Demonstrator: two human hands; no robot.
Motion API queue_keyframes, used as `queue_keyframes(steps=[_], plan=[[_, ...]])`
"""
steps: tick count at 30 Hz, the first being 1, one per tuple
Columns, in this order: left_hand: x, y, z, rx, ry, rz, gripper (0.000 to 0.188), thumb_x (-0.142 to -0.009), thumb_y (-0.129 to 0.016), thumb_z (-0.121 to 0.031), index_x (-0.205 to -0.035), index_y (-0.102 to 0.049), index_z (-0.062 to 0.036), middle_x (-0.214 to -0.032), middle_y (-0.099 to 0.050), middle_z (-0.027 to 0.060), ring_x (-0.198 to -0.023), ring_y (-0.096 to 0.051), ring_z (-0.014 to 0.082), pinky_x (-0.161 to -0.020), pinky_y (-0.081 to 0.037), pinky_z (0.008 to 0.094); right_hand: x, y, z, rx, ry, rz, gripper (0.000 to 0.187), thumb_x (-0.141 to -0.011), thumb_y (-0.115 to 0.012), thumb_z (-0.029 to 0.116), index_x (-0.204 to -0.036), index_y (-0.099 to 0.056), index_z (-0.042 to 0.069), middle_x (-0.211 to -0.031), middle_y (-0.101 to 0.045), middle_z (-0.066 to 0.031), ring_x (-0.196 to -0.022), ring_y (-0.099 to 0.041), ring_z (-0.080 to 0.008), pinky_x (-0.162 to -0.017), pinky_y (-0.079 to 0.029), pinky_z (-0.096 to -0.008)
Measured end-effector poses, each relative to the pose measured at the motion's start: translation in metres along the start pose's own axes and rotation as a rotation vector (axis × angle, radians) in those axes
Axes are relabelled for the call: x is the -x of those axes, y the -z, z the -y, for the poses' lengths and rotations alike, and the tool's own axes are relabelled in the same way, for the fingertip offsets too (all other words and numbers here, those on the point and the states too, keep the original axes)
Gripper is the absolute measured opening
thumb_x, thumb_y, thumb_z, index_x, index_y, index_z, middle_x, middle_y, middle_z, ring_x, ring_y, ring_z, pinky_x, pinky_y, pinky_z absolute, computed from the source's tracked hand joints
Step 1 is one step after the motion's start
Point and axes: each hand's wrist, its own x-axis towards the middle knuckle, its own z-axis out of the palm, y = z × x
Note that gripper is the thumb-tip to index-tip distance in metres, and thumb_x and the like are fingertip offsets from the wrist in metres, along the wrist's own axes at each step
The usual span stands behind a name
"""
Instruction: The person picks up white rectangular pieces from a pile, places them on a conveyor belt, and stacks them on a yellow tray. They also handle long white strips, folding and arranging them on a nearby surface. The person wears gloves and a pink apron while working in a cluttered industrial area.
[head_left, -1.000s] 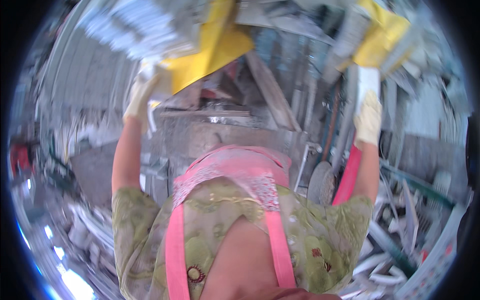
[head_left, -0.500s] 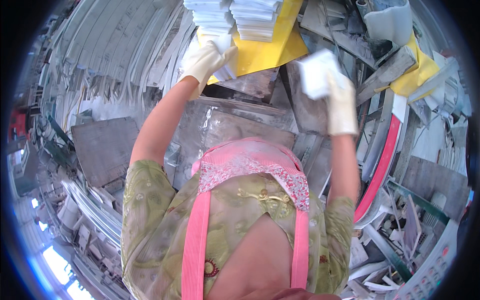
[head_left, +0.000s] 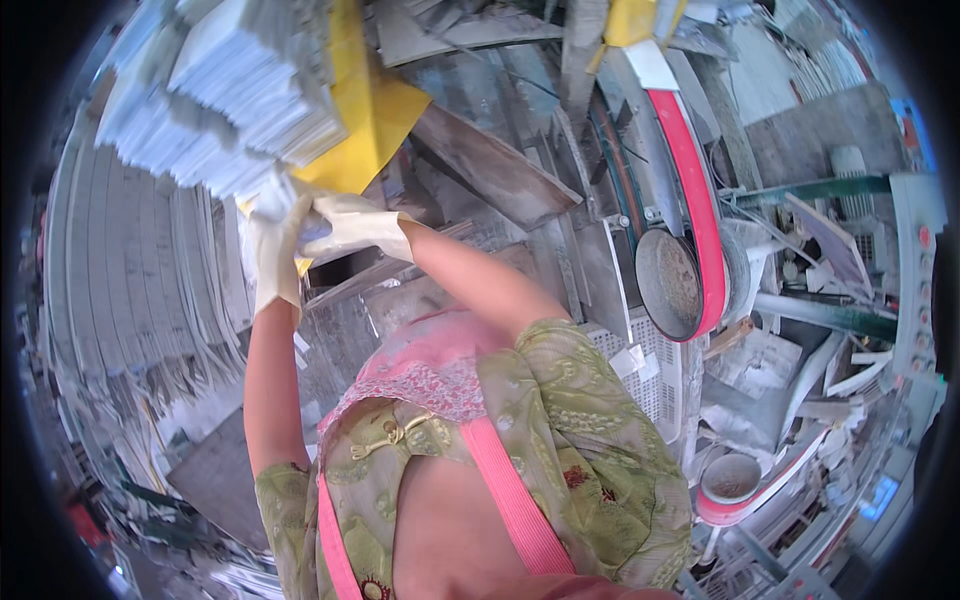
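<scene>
Both my hands wear cream rubber gloves and meet at the near end of the stacked thin white slabs point(head_left: 255, 95). My left hand point(head_left: 270, 250) is closed on the left side of a small bunch of white slabs point(head_left: 272, 196), fingers pointing away from me. From the right, my right hand point(head_left: 350, 222) reaches across with its fingers bent round the same bunch. The gloves partly hide these slabs, so their number cannot be told. Under and beside the stacks lies a yellow sheet point(head_left: 375, 125).
Long grey-white strips point(head_left: 120, 270) hang in rows at the left. Worn boards point(head_left: 490, 165) lie beyond my right forearm. A belt machine with a red belt point(head_left: 695, 190) round a wheel point(head_left: 668, 283) stands at the right, with a white perforated crate point(head_left: 655, 385) below it.
My right hand, with a white slab piece in it, has swung left to join my left hand at the stacks. The view has turned, so the belt machine shows more fully.
</scene>
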Motion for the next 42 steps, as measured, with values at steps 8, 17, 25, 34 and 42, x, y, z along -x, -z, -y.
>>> queue_keyframes(steps=[8,17,25,34,42], plan=[[-0.003,-0.017,0.015,-0.034,0.084,-0.154,0.089,-0.081,-0.082,-0.042,-0.144,-0.044,0.0086,-0.139,-0.054,0.0217,-0.123,-0.057,0.0274,-0.102,-0.046,0.0387,0.136,0.239,-0.095,0.143,-0.038,-0.788,0.035,-0.091,-0.058,0.035,-0.092,-0.074,0.003,-0.091,-0.070,-0.0219,-0.091,-0.070,-0.0388,-0.078,-0.053,-0.0420],[-0.033,0.001,0.055,-0.124,0.119,-0.204,0.116,-0.078,-0.084,-0.051,-0.156,-0.024,0.0103,-0.150,-0.042,0.0245,-0.135,-0.047,0.0314,-0.110,-0.041,0.0407,0.185,0.457,-0.181,1.048,-0.790,-0.929,0.082,-0.079,-0.072,0.066,-0.130,-0.061,0.002,-0.137,-0.062,-0.0133,-0.128,-0.055,-0.0280,-0.112,-0.037,-0.0386],[-0.027,0.003,0.057,-0.063,0.128,-0.202,0.109,-0.079,-0.084,-0.046,-0.157,-0.027,0.0051,-0.147,-0.046,0.0221,-0.133,-0.048,0.0300,-0.110,-0.040,0.0406,0.128,0.484,-0.217,1.027,-0.865,-0.994,0.120,-0.062,-0.079,0.078,-0.146,-0.043,0.000,-0.138,-0.060,-0.0123,-0.131,-0.052,-0.0260,-0.111,-0.038,-0.0374],[-0.038,0.013,0.077,-0.067,0.129,-0.215,0.112,-0.081,-0.084,-0.046,-0.157,-0.024,0.0098,-0.148,-0.045,0.0240,-0.133,-0.048,0.0302,-0.109,-0.042,0.0404,0.146,0.474,-0.190,0.808,-0.834,-1.091,0.093,-0.063,-0.092,0.059,-0.123,-0.052,-0.001,-0.117,-0.069,-0.0196,-0.114,-0.064,-0.0369,-0.100,-0.052,-0.0410],[-0.036,0.009,0.076,-0.050,0.106,-0.225,0.113,-0.080,-0.084,-0.047,-0.156,-0.024,0.0115,-0.150,-0.043,0.0231,-0.135,-0.046,0.0298,-0.111,-0.039,0.0407,0.176,0.450,-0.166,0.779,-0.885,-1.029,0.092,-0.069,-0.091,0.052,-0.132,-0.049,0.000,-0.129,-0.065,-0.0197,-0.124,-0.058,-0.0359,-0.106,-0.050,-0.0410]])
